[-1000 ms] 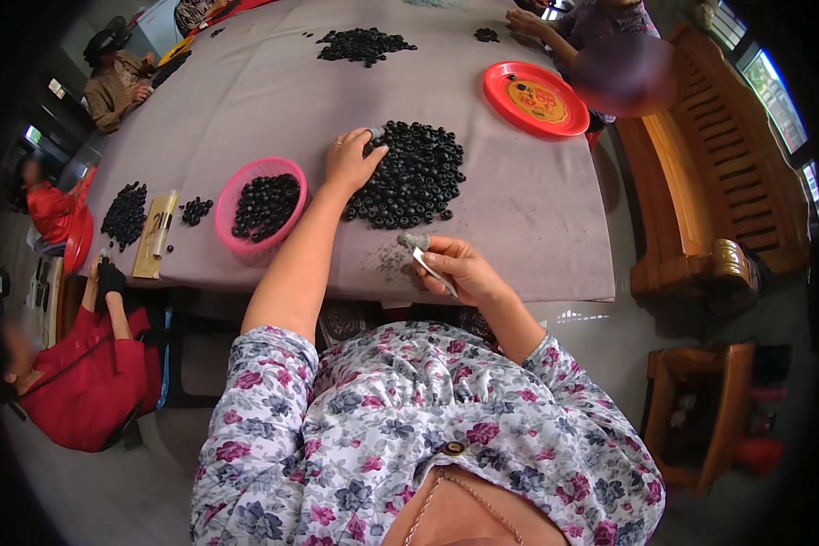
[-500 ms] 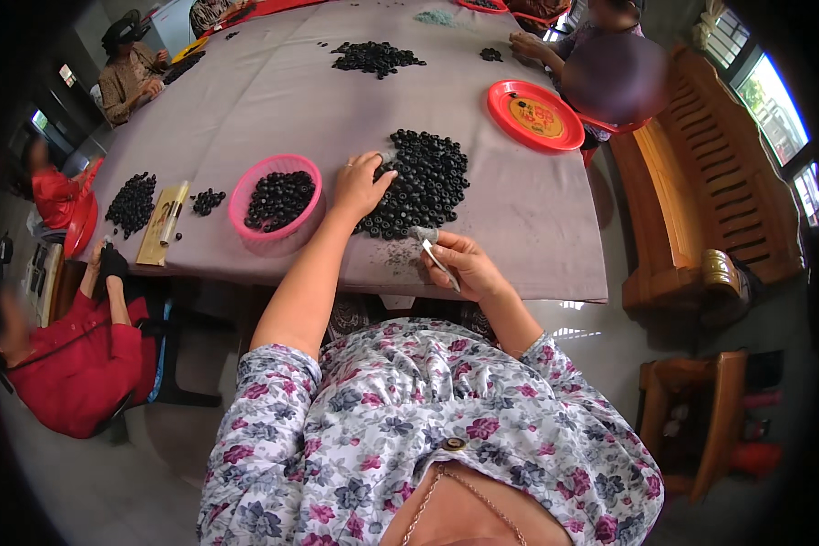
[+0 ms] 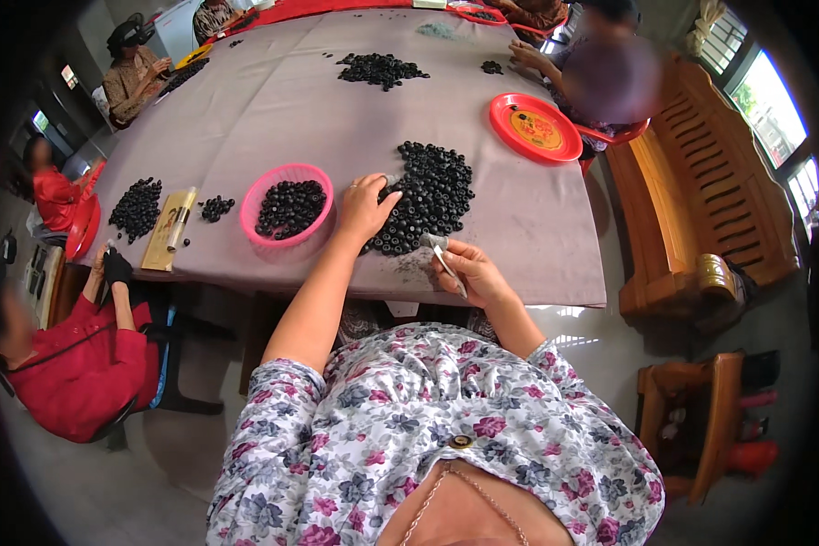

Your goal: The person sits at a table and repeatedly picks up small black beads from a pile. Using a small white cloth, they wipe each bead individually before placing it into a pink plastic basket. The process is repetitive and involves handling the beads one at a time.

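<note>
Nearest, at lower centre, the right hand (image 3: 476, 275) is closed in a pinch on a slim pale tool (image 3: 450, 273), tip angled up-left, apparently to keep its end close to the fingers; a grey covering (image 3: 432, 242) sits at the fingertips, perhaps as protection! Dark crumbs (image 3: 408, 267) dot the cloth just beside it. At centre, the left hand (image 3: 366, 206) is half open, fingers curled and thumb spread against the left edge of the pile of black beads (image 3: 437, 189), likely within easy reach on purpose; whether it grips one, I cannot tell. Left of centre, the pink basket (image 3: 287, 242) holds more, its wall seemingly stopping them rolling. Beyond, upper right, lies a red tray (image 3: 569, 150), and at upper centre another black heap (image 3: 379, 70)
</note>
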`<act>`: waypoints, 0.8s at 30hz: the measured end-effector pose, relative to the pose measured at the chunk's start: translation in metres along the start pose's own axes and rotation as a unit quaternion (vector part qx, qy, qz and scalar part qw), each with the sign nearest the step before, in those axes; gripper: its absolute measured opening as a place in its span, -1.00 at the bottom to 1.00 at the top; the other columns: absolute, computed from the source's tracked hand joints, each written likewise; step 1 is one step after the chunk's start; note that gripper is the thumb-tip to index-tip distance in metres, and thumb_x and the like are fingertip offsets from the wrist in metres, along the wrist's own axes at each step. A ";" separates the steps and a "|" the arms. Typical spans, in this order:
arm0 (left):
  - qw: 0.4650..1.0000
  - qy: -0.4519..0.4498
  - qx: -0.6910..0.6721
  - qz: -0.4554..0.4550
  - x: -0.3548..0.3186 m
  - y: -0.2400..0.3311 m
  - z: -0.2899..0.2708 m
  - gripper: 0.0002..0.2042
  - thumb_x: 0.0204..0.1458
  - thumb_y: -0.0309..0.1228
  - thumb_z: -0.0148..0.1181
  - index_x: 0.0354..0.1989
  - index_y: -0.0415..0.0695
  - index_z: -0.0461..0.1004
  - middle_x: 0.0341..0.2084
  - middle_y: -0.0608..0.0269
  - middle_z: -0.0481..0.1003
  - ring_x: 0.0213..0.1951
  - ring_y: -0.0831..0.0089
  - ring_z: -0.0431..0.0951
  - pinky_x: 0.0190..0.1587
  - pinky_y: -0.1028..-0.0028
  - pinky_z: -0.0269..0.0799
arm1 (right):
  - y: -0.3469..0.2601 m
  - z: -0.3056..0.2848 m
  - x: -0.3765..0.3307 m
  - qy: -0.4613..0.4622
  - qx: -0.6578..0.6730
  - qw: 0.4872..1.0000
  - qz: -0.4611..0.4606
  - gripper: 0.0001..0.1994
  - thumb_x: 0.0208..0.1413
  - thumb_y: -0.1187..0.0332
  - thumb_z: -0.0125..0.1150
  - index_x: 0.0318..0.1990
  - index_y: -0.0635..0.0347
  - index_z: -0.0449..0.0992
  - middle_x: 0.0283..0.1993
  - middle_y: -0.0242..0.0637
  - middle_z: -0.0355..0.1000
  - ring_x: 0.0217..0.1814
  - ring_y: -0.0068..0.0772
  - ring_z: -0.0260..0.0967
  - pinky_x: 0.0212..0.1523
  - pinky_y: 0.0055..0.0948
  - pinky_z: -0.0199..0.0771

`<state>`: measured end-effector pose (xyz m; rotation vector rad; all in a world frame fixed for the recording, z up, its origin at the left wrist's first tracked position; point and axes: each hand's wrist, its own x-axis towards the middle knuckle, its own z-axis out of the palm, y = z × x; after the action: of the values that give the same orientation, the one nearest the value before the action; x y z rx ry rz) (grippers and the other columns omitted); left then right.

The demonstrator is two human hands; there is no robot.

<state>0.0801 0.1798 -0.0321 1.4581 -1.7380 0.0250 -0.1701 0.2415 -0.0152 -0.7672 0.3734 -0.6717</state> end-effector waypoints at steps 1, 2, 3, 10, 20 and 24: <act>1.000 0.000 -0.002 0.000 0.002 0.000 0.000 -0.62 0.00 -0.18 0.24 -0.18 -0.28 0.51 -0.08 0.01 0.50 0.00 0.05 0.44 0.08 0.21 0.33 | -0.002 0.001 0.000 0.005 0.000 1.000 -0.003 -0.82 0.24 0.38 0.08 -0.09 0.28 0.43 -0.37 -0.34 0.42 -0.57 -0.62 0.29 -0.60 -0.66 0.25; 1.000 -0.004 -0.006 -0.005 0.001 -0.001 0.000 -0.62 0.00 -0.18 0.24 -0.19 -0.29 0.51 -0.08 0.00 0.50 0.00 0.05 0.44 0.08 0.21 0.33 | 0.000 -0.001 0.000 0.000 0.003 1.000 -0.005 -0.82 0.24 0.38 0.07 -0.08 0.27 0.43 -0.36 -0.33 0.42 -0.57 -0.62 0.30 -0.59 -0.66 0.25; 1.000 -0.008 -0.011 -0.009 -0.001 0.000 -0.001 -0.61 0.00 -0.17 0.24 -0.19 -0.29 0.51 -0.08 -0.01 0.50 0.00 0.05 0.45 0.08 0.21 0.33 | 0.001 -0.002 -0.001 -0.001 0.003 1.000 -0.007 -0.82 0.24 0.38 0.07 -0.08 0.27 0.43 -0.36 -0.33 0.42 -0.57 -0.62 0.30 -0.59 -0.66 0.25; 0.994 0.042 -0.088 -0.045 0.003 -0.006 0.002 -0.60 0.05 -0.16 0.22 -0.20 -0.33 0.50 -0.08 -0.11 0.48 -0.01 -0.03 0.45 0.10 0.21 0.32 | -0.003 0.008 -0.002 0.008 0.004 1.000 -0.016 -0.83 0.24 0.38 0.07 -0.11 0.27 0.43 -0.35 -0.31 0.43 -0.56 -0.62 0.29 -0.59 -0.65 0.25; 0.986 0.112 -0.122 -0.019 -0.028 0.036 -0.032 -0.69 0.16 -0.28 0.10 -0.11 -0.32 0.44 0.00 -0.06 0.43 0.04 0.01 0.41 0.12 0.23 0.28 | -0.002 0.001 -0.001 0.008 0.007 1.000 -0.012 -0.84 0.23 0.38 0.09 -0.13 0.27 0.44 -0.36 -0.32 0.44 -0.54 -0.60 0.33 -0.58 -0.66 0.30; 0.979 0.169 -0.111 -0.039 -0.063 0.039 -0.056 -0.79 0.12 -0.41 0.13 -0.15 -0.28 0.47 -0.11 0.00 0.47 -0.07 0.13 0.47 0.00 0.29 0.36 | 0.002 -0.004 0.001 -0.012 0.000 1.000 -0.010 -0.83 0.24 0.37 0.08 -0.12 0.28 0.44 -0.35 -0.33 0.42 -0.55 -0.61 0.31 -0.57 -0.67 0.28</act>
<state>0.0782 0.2712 -0.0145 1.2729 -1.3611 0.0339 -0.1712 0.2396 -0.0194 -0.7789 0.3448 -0.6807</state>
